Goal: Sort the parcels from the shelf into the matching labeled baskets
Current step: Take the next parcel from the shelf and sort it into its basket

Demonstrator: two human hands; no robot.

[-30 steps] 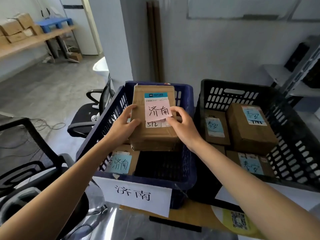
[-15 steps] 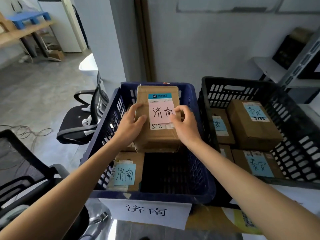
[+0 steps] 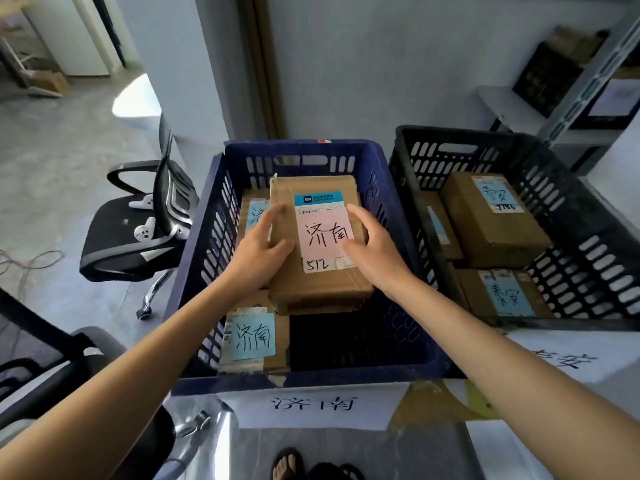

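A brown cardboard parcel (image 3: 318, 285) with a pink handwritten label lies inside the blue basket (image 3: 304, 380), on top of other parcels there. My left hand (image 3: 258, 252) holds its left side with the thumb on top. Its right side is held by my right hand (image 3: 375, 252), whose thumb lies on the pink label. The white paper sign (image 3: 311, 405) on the basket's front bears the same characters as the label. Two more parcels with blue labels sit in this basket, one at the front left (image 3: 254, 336) and one half hidden behind my left hand (image 3: 254, 209).
A black basket (image 3: 485, 135) stands right beside the blue one and holds several brown parcels (image 3: 491, 220) with blue labels. A black office chair (image 3: 138, 233) stands to the left. A metal shelf (image 3: 571, 95) is at the far right.
Both hands have lowered the pink-labelled parcel deeper into the blue basket, onto the parcels there. My view has tilted down and closer.
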